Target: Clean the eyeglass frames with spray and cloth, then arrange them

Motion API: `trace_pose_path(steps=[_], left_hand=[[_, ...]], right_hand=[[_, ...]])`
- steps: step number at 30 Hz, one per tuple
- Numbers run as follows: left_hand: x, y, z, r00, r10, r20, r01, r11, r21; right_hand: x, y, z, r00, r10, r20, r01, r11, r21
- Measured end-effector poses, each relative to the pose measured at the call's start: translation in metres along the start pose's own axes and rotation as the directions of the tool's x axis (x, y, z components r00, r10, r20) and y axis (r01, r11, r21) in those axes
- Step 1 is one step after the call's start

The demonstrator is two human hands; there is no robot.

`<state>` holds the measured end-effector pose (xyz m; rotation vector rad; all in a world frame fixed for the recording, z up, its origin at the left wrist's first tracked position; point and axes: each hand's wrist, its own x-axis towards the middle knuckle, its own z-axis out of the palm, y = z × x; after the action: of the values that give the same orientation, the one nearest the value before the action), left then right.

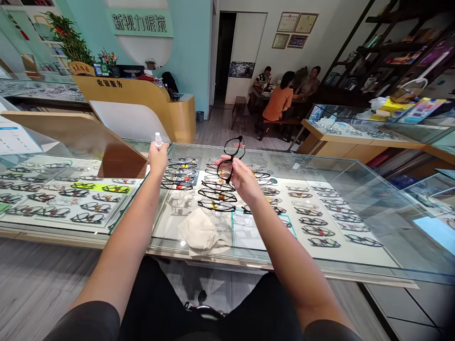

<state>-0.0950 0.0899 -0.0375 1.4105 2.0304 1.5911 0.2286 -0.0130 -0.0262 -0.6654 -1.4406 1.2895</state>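
Observation:
My left hand (158, 157) is wrapped round a small white-capped spray bottle (158, 139) above the far edge of the glass display case (167, 244). To its right, my right hand (243, 179) holds up black-framed glasses (226, 170) by the frame, the lenses one above the other. A crumpled cream cloth (201, 231) lies on the glass near the front edge. Rows of glasses (216, 195) show between and below my hands.
A wooden-backed mirror or stand (81, 137) is at the left, close to my left forearm. More glasses (322, 230) fill the case to the right. Beyond are a wooden counter (142, 97), a side case (355, 139) and people seated at a table, one in orange (279, 103).

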Motion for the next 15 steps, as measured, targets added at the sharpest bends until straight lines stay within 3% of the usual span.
trace_pose_path(steps=[3,15], left_hand=[[0.006,-0.01,-0.006,0.99,-0.138,-0.001,0.137,0.986,0.095],[0.006,-0.024,-0.011,0.962,-0.259,0.084,0.225,0.93,0.29]], right_hand=[[0.0,0.002,-0.001,1.0,-0.001,-0.006,0.001,1.0,-0.013],[0.0,0.001,-0.001,1.0,0.001,0.002,-0.001,0.999,-0.037]])
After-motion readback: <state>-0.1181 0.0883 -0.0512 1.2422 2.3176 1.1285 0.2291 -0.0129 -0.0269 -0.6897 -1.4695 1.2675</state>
